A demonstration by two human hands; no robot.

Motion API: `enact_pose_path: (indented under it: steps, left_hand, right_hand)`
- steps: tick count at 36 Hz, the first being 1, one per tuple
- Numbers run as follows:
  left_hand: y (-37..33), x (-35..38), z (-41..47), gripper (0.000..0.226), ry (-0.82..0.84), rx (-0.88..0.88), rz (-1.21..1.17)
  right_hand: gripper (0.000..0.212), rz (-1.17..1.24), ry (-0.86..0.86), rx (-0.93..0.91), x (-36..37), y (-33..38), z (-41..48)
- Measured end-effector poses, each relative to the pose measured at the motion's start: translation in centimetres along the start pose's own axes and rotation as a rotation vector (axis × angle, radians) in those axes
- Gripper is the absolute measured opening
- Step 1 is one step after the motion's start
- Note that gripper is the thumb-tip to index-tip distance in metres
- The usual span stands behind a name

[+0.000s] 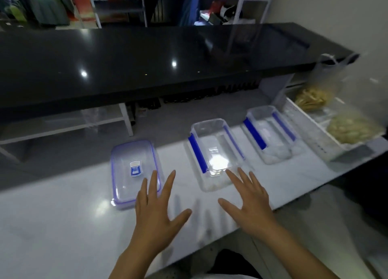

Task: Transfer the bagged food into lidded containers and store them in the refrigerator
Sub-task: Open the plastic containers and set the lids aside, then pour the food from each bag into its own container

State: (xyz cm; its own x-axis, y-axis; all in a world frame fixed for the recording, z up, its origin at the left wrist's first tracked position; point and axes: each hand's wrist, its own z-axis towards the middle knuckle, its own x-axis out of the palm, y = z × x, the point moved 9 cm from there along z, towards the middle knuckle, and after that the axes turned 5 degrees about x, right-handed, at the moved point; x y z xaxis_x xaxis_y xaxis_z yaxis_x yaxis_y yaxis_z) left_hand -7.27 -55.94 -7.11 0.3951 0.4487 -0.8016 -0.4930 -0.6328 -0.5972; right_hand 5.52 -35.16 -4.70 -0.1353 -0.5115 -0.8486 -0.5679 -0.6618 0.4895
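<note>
Three clear plastic containers with blue clips stand in a row on the white counter point(63, 226). The left container point(134, 169) has its lid on, with a blue label. The middle container point(214, 152) and the right container point(269, 135) are uncovered. Two clear bags of pale food, one at the far end point(312, 99) and one nearer point(352, 128), lie in a white tray point(315, 144) at the right. My left hand point(157, 211) hovers with fingers spread over the lidded container's near corner. My right hand point(249, 201) is spread just before the middle container, holding nothing.
A glossy black raised countertop point(147, 64) runs along the back, above the white counter. White metal shelving point(247, 3) with clutter stands behind it. The white counter's front edge runs diagonally below my wrists.
</note>
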Motion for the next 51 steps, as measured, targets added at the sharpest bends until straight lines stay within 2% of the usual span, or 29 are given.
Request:
enact_pose_path:
  steps: [9, 14, 19, 25, 30, 34, 44, 48, 51]
  left_hand:
    - [-14.3, 8.0, 2.5, 0.098, 0.126, 0.147, 0.067]
    - [-22.9, 13.0, 3.1, 0.096, 0.195, 0.265, 0.071]
    - [-30.0, 18.0, 3.1, 0.095, 0.224, 0.332, 0.061]
    - [-36.2, 21.4, 4.4, 0.094, 0.155, 0.351, -0.030]
    - [-40.1, 21.3, 5.5, 0.093, 0.071, 0.349, -0.127]
    - [-42.9, 20.8, 8.2, 0.090, 0.037, 0.378, -0.103]
    - [-48.6, 19.8, 21.2, 0.088, -0.155, 0.389, -0.266]
    - [-51.5, 18.8, 27.0, 0.085, -0.222, 0.420, -0.322]
    - [-53.5, 18.4, 30.6, 0.085, -0.228, 0.432, -0.374]
  right_hand:
    - [0.075, 0.187, -0.215, 0.275, -9.9, -14.0, -4.1]
    - [0.068, 0.223, -0.245, 0.333, -14.2, -21.9, -7.2]
    - [0.074, 0.215, -0.252, 0.393, -18.0, -30.2, -10.4]
    - [0.072, 0.251, -0.288, 0.380, -22.9, -37.7, -11.6]
    - [0.077, 0.269, -0.294, 0.361, -26.1, -40.8, -10.7]
    - [0.074, 0.321, -0.316, 0.323, -28.7, -41.8, -8.8]
    - [0.070, 0.382, -0.336, 0.305, -34.9, -44.8, -1.3]
    - [0.062, 0.531, -0.339, 0.280, -38.3, -46.0, 3.4]
    - [0.065, 0.653, -0.344, 0.289, -40.5, -47.0, 7.1]
